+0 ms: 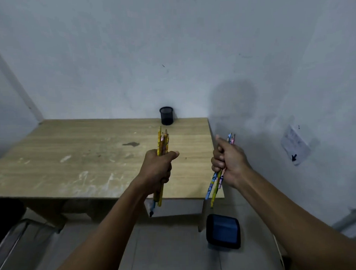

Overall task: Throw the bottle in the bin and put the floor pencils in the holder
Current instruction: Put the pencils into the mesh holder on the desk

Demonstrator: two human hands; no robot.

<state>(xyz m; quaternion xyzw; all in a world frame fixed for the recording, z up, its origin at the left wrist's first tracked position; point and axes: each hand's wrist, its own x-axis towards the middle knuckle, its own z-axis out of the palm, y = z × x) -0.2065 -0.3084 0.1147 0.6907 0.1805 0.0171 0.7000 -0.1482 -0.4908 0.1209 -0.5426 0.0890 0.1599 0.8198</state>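
Observation:
My left hand (pixel 158 168) is shut on a bunch of mostly yellow pencils (pixel 162 141), held upright above the right part of the wooden table (pixel 73 158). My right hand (pixel 227 160) is shut on a second bunch of blue, pink and yellow pencils (pixel 214 187), just past the table's right edge. A black mesh pencil holder (pixel 166 115) stands on the table's far edge against the wall, beyond my left hand. It looks empty from here. No bottle shows in this view.
A dark blue bin (pixel 223 231) sits on the tiled floor below the table's right front corner. A metal chair frame (pixel 17 239) stands at the lower left. A paper sheet (pixel 295 145) hangs on the right wall.

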